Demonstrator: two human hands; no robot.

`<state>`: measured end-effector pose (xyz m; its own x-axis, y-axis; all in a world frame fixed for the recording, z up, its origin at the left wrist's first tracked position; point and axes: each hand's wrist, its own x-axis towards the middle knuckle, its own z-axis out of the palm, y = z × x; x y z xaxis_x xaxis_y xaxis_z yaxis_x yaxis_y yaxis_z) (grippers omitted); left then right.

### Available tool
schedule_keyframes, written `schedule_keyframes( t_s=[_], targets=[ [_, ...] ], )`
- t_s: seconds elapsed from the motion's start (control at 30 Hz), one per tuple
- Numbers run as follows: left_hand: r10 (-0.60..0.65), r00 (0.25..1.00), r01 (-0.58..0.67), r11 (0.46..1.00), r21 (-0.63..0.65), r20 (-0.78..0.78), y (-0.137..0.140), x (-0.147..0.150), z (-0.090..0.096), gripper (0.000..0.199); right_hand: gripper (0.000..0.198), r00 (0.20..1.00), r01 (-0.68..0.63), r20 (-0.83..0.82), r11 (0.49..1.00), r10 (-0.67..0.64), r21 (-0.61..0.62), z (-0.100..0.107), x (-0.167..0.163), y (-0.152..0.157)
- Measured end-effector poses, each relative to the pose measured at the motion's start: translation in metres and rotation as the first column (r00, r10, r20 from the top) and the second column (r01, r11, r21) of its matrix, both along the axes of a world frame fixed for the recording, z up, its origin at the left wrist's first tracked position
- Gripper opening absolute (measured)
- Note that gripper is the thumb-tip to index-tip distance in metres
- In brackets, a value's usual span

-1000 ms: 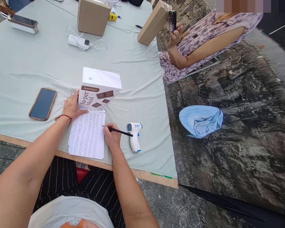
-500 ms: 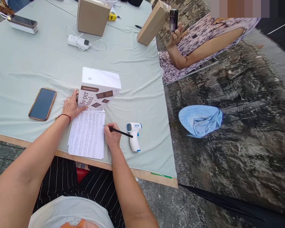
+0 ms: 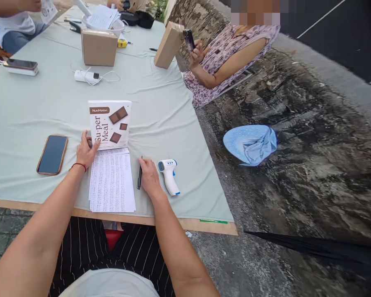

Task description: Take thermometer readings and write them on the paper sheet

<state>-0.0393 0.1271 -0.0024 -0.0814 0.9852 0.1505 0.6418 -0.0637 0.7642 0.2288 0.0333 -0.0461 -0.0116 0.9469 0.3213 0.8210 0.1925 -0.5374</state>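
A white snack box [image 3: 109, 123] printed "NutriMotion Su-per Meal" stands upright at the top edge of a stack of printed sheets [image 3: 113, 181]. My left hand [image 3: 87, 150] grips its lower left corner, the thumb on the front face and the fingers round the side. To the right of the sheets, my right hand [image 3: 148, 173] is closed at the far end of a black pen [image 3: 139, 177], which points back towards me, close to the tablecloth. Just right of that hand lies a white and blue infrared thermometer [image 3: 169, 176].
A phone [image 3: 52, 154] lies left of the sheets. Further back are a white cabled device [image 3: 86, 77], two cardboard boxes [image 3: 99, 47] [image 3: 168, 45] and a basin [image 3: 119, 27] holding papers. A person [image 3: 218, 62] on the right holds a phone [image 3: 189, 40]; a blue hat [image 3: 250, 144] lies beyond the table edge.
The box has tilted from leaning towards me to upright, its front now facing me. The pen has swung from pointing right to pointing back towards me. My view has shifted, showing more of the far table.
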Motion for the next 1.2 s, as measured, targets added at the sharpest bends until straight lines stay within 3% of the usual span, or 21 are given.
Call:
schedule_keyframes(
  t_s=[0.13, 0.23, 0.27, 0.33, 0.43, 0.5, 0.6, 0.67, 0.73, 0.83, 0.97, 1.2],
  targets=[
    [0.018, 1.0, -0.018, 1.0, 0.019, -0.002, 0.0, -0.002, 0.0, 0.067, 0.058, 0.996, -0.042, 0.076, 0.999, 0.041, 0.01, 0.007, 0.005, -0.002],
    [0.01, 1.0, -0.01, 1.0, -0.001, -0.023, -0.002, -0.001, 0.001, 0.063, 0.045, 0.988, 0.137, 0.056, 0.987, -0.142, 0.078, 0.014, 0.023, -0.012],
    [0.005, 1.0, -0.005, 1.0, -0.007, -0.029, -0.003, -0.001, 0.002, 0.063, 0.041, 0.962, 0.261, 0.057, 0.962, -0.266, 0.075, 0.016, 0.032, -0.017],
    [-0.006, 0.999, 0.005, 1.0, -0.012, -0.042, -0.005, -0.001, 0.003, 0.062, 0.045, 0.861, 0.505, 0.091, 0.862, -0.501, -0.036, 0.018, 0.051, -0.025],
    [-0.017, 0.998, 0.018, 1.0, 0.009, -0.06, -0.006, -0.001, 0.006, 0.058, 0.045, 0.802, 0.588, 0.113, 0.743, -0.586, -0.319, 0.019, 0.07, -0.03],
    [-0.029, 0.997, 0.031, 0.999, 0.02, -0.066, -0.007, -0.001, 0.008, 0.056, 0.037, 0.82, 0.515, -0.012, 0.748, -0.572, -0.419, 0.024, 0.068, -0.026],
    [-0.051, 0.997, 0.053, 0.998, 0.018, -0.063, -0.007, 0.0, 0.009, 0.055, 0.038, 0.778, 0.301, -0.433, 0.876, -0.454, -0.378, 0.044, 0.041, -0.012],
    [-0.058, 0.996, 0.059, 0.998, 0.018, -0.063, -0.008, -0.001, 0.01, 0.055, 0.042, 0.639, 0.151, -0.695, 0.94, -0.329, -0.306, 0.064, 0.01, 0.002],
    [-0.063, 0.996, 0.064, 0.998, 0.017, -0.061, -0.008, -0.001, 0.01, 0.055, 0.04, 0.484, -0.03, -0.852, 0.969, -0.202, -0.247, 0.085, -0.023, 0.018],
    [-0.069, 0.997, 0.07, 0.997, 0.024, -0.045, -0.007, -0.002, 0.008, 0.055, 0.035, 0.333, -0.158, -0.94, 0.978, -0.075, -0.134, 0.108, -0.064, 0.041],
    [-0.073, 0.997, 0.074, 0.996, 0.055, -0.029, -0.006, -0.001, 0.004, 0.051, 0.039, 0.2, -0.2, -0.975, 0.971, -0.091, -0.132, 0.112, -0.088, 0.061],
    [-0.077, 0.996, 0.079, 0.995, 0.067, -0.032, -0.005, 0.0, -0.001, 0.05, 0.041, 0.147, -0.199, -0.977, 0.963, -0.155, -0.183, 0.103, -0.092, 0.069]
  ],
)
